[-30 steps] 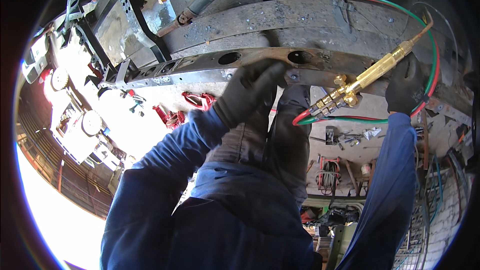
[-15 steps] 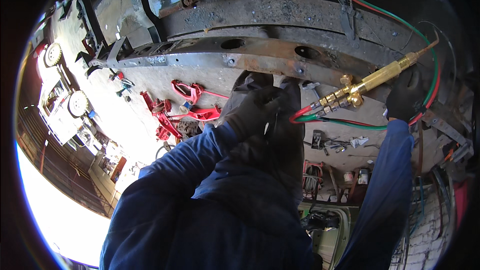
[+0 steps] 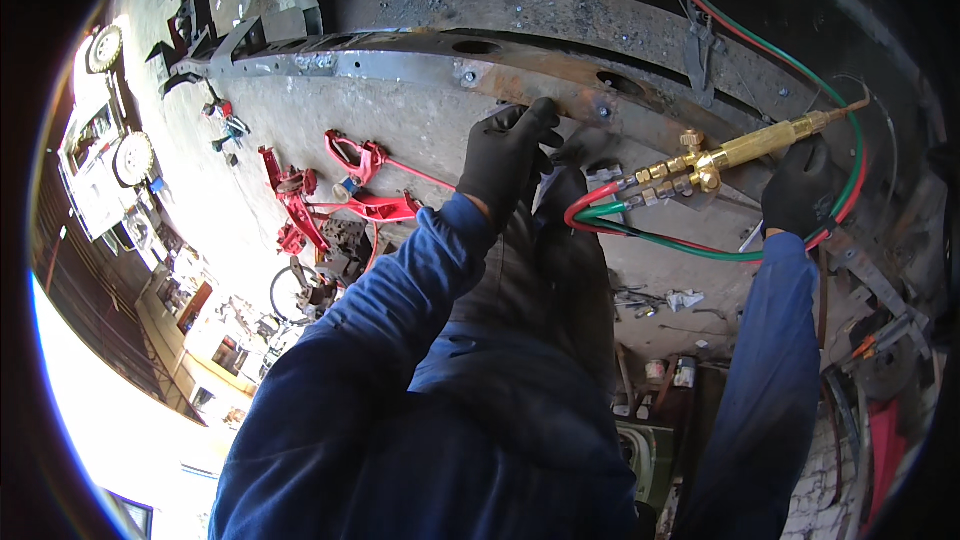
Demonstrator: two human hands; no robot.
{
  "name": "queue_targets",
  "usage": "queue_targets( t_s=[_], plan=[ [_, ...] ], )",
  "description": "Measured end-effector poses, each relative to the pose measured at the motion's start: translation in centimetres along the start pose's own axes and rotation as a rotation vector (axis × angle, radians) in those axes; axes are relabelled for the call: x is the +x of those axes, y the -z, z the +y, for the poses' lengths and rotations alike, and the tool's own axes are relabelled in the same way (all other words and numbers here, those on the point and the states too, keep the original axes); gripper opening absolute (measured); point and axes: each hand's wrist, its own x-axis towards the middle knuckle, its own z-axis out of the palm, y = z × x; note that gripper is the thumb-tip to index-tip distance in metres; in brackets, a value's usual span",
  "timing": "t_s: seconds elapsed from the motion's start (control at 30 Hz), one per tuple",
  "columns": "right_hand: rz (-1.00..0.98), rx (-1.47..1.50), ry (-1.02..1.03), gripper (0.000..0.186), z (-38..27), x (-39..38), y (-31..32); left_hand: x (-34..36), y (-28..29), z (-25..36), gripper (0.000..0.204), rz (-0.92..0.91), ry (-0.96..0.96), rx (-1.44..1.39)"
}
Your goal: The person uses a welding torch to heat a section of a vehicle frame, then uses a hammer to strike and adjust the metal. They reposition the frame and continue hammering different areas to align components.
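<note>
While right grip (image 3: 798, 187) clasps shiny golden torch (image 3: 752, 147), hoses (image 3: 603, 210) red and green, left grip (image 3: 503, 154) curls; cannot tell if holding.

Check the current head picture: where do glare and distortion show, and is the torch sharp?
Head view: glare burns out the lower left and washes out the vehicle; head view: fisheye bows the chassis rail; head view: the brass torch looks fairly crisp, the right hand dark but discernible.

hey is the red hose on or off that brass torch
On: the red hose runs into a fitting on the brass torch, beside the green hose.
</note>
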Motion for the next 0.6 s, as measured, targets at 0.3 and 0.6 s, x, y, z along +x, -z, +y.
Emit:
queue_targets(
  t_s=[0.3, 0.6],
  plan=[
    [-0.023, -0.098, 0.04, 0.038, -0.38, 0.09, 0.27, 0.62, 0.04, 0.18, 0.038, 0.018, 0.015, 0.029],
    [0.007, -0.064, 0.077, 0.038, 0.24, 0.58, 0.05, 0.81, -0.05, -0.06, 0.037, 0.025, -0.02, 0.079]
  ],
)
